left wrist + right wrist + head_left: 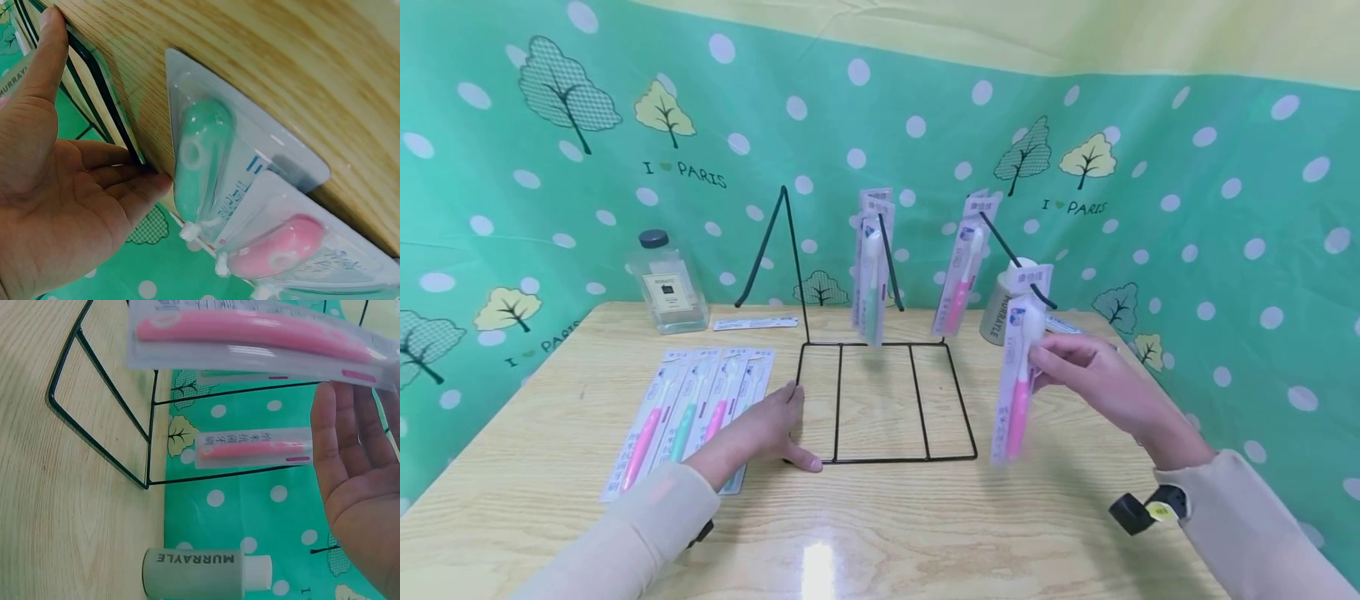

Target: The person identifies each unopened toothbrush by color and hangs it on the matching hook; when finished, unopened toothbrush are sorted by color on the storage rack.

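Observation:
My right hand (1093,375) pinches a packaged pink toothbrush (1019,375) by its edge, between thumb and fingers. The top of its card overlaps the tip of the right hook of a black wire display rack (880,461). In the right wrist view the pink handle (250,330) lies close across the top. My left hand (775,425) rests at the rack's front left corner, thumb stretched to the front wire and fingers on the side wire. Packaged toothbrushes hang on two hooks: a green one (872,283) in front in the middle, a pink one (958,279) on the right.
A row of packaged pink and green toothbrushes (681,417) lies left of the rack, partly behind my left forearm. A clear bottle (670,287) with a dark cap stands back left. Behind the right hook stands a grey bottle (194,573). Patterned green cloth (880,125) hangs behind.

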### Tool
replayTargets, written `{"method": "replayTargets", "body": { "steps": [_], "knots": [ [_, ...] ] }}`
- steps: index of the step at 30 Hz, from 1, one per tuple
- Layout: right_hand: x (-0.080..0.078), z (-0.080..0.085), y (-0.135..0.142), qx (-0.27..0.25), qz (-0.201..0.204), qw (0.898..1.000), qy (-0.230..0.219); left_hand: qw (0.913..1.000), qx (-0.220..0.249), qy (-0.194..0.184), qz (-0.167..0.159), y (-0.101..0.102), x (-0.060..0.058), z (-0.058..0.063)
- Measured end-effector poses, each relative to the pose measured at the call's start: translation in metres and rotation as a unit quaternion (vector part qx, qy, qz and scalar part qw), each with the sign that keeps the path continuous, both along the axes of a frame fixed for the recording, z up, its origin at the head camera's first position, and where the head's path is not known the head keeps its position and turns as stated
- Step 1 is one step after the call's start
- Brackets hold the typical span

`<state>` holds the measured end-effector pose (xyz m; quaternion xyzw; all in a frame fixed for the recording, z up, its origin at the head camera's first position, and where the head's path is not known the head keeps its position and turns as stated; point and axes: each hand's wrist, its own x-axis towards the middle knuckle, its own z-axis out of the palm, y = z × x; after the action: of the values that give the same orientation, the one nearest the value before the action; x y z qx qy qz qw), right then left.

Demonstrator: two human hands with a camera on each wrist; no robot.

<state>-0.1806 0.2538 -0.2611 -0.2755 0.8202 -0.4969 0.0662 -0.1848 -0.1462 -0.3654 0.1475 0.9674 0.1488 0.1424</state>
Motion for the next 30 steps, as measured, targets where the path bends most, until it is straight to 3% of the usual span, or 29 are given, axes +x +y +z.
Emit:
{"method": "replayTargets", "body": {
  "steps": [13, 21, 30],
  "knots": [
    [-0.048, 0.0, -0.031, -0.065, -0.085, 0.993, -0.047, 0.9999, 0.003, 0.01, -0.001, 0.0, 0.001, 0.0],
    [-0.075, 0.0, -0.041, -0.082, -0.105, 0.99, -0.052, 0.9999, 0.009, 0.01, -0.001, 0.001, 0.004, 0.003],
    [-0.094, -0.001, -0.049, -0.097, -0.119, 0.986, -0.062, 0.9998, 0.02, 0.002, 0.01, 0.002, 0.005, 0.003]
  ]
}}
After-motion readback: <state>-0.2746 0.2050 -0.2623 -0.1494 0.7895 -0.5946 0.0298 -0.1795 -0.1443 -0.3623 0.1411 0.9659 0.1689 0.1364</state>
